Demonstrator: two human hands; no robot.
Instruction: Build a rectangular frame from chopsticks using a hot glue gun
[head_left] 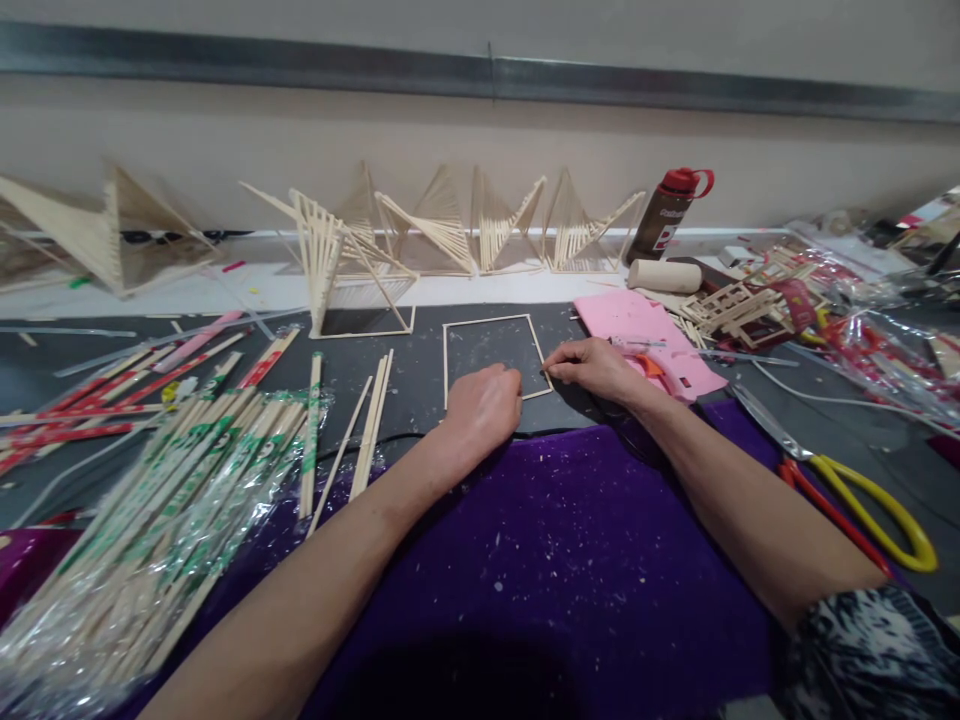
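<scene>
A square frame of thin wooden sticks [487,321] lies flat on the dark grey tabletop in front of me. My right hand [596,370] pinches the frame's right side, close to its near right corner. Over the near side rests my left hand [484,405], its fingers curled in; the hand covers part of the near stick, and what the fingertips grip is hidden. Several loose chopsticks [373,425] lie left of my left hand. Just beyond my right hand, a glue gun [649,365] sits on a pink sheet [622,315].
Twisted stick models [427,230] stand in a row along the wall. Plastic-wrapped chopsticks [187,480] fill the left side. Scissors [817,460], a bottle [664,215], a wooden cylinder [664,275] and small wooden pieces [750,305] are at right. Purple cloth [555,560] covers the near edge.
</scene>
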